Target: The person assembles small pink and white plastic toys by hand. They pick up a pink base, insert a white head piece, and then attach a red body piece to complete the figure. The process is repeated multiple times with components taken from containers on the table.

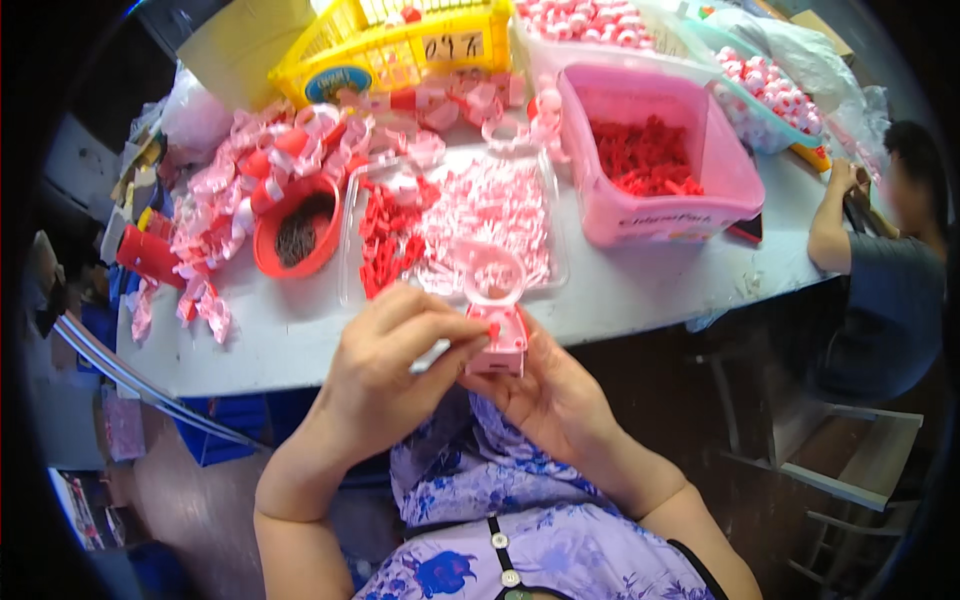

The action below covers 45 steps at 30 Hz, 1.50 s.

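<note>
A pink box-shaped piece (496,362) was observed held in the right hand (562,392) at the front edge of the bench (240,355), near the clear tray (557,272), while a small red part (493,331) was found pinched narrowly against it by the left hand (392,348).

Bright light falls on the white table (622,290); below it spreads a dull brownish floor (200,500), and near the table's right end stands a pale seat frame (873,460).
</note>
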{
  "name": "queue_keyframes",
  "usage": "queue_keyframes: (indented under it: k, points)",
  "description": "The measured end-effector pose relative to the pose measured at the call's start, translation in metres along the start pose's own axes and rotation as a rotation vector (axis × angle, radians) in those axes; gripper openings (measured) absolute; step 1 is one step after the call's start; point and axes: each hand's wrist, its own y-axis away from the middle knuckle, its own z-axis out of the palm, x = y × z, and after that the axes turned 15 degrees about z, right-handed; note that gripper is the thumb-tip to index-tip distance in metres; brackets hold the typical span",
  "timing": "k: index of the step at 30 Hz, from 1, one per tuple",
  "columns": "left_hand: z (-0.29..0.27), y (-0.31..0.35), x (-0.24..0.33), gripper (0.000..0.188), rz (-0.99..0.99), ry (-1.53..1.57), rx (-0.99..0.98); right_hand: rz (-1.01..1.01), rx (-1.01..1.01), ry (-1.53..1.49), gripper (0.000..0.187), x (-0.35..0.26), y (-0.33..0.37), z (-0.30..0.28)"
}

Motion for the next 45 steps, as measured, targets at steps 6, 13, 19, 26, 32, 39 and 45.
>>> queue_keyframes:
  k: [6,13,19,26,32,39,45]
  points:
    - [-0.001,-0.004,0.0,0.019,0.069,0.013,-0.083,-0.013,-0.034,-0.016,0.057,-0.001,0.003,-0.003]
    - [0.006,-0.003,-0.002,0.018,0.041,-0.024,-0.085,-0.028,-0.078,0.042,0.057,0.0,0.004,-0.003]
    - [0.008,-0.004,0.002,0.019,0.049,-0.06,-0.146,-0.025,-0.082,0.028,0.055,0.001,0.01,-0.001]
    - [0.007,-0.008,0.007,0.016,0.045,-0.048,-0.109,-0.036,-0.101,0.08,0.053,-0.001,0.009,-0.002]
    - [0.01,-0.008,0.003,0.012,0.113,-0.06,-0.133,-0.03,-0.064,0.083,0.053,-0.002,0.011,-0.001]
    - [0.011,-0.008,-0.001,0.013,0.141,-0.096,-0.149,-0.028,-0.052,0.076,0.05,-0.003,0.011,0.0]
    - [0.01,-0.013,-0.002,0.017,-0.009,0.032,-0.023,-0.082,-0.055,0.079,0.051,-0.01,0.01,-0.002]
